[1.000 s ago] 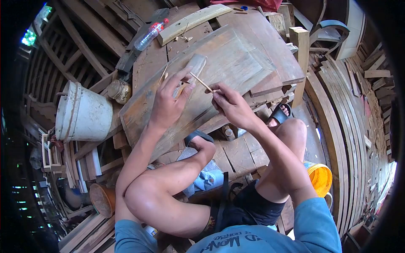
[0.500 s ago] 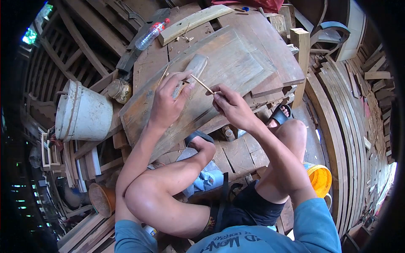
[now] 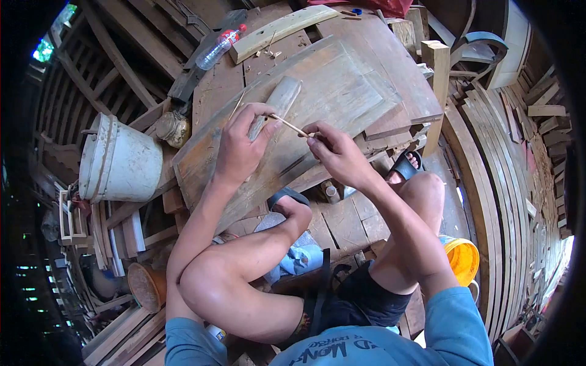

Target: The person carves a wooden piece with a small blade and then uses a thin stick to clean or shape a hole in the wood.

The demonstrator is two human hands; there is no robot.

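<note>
A thin wooden stick [image 3: 290, 126] spans the gap between my two hands, above a worn wooden panel [image 3: 342, 79]. My left hand [image 3: 241, 140] pinches its upper left end between thumb and fingers. At the other end, my right hand [image 3: 332, 152] grips it with the fingertips, the remaining fingers curled. Partly behind my left hand, a smooth pale wooden block [image 3: 285, 94] lies on the panel. Another thin sliver of wood [image 3: 237, 105] rests just beyond that hand.
A plastic bottle [image 3: 220, 49] and a curved pale board [image 3: 284, 32] lie at the back. On the left stand a white bucket [image 3: 125, 161] and a jar [image 3: 173, 129]. An upright post [image 3: 436, 91] rises at the right, near stacked planks [image 3: 482, 183]. A yellow bucket [image 3: 461, 262] sits by my knee.
Both hands stay nearly in place with the stick between them. The right hand has shifted slightly toward the left hand, and the visible stretch of stick looks a little shorter.
</note>
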